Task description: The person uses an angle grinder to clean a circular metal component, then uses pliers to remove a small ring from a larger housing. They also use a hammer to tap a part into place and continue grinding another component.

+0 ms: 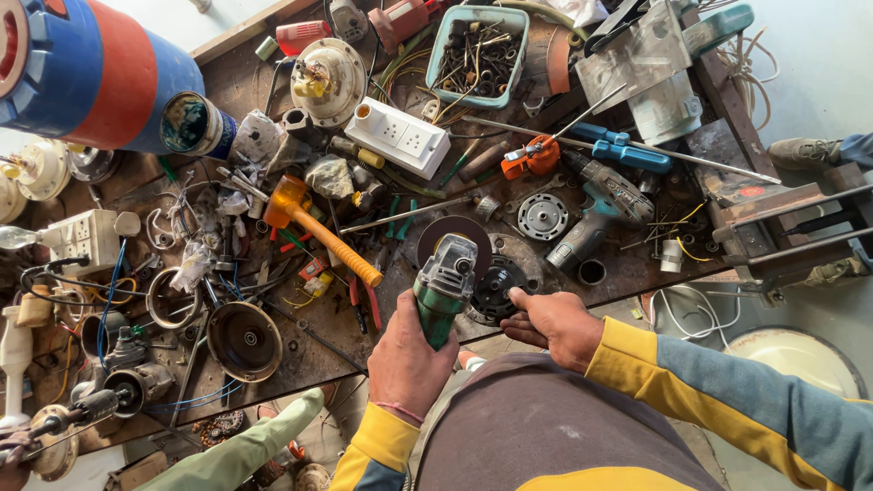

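the left hand has its grip wrapped tight around the green body of an angle grinder, whose dark disc sits over the near edge of the cluttered counter. the right hand rests at the counter edge just beside it, fingers curled loosely, fingertips touching a black round metal part. an orange-handled hammer lies to the left, a teal drill to the right
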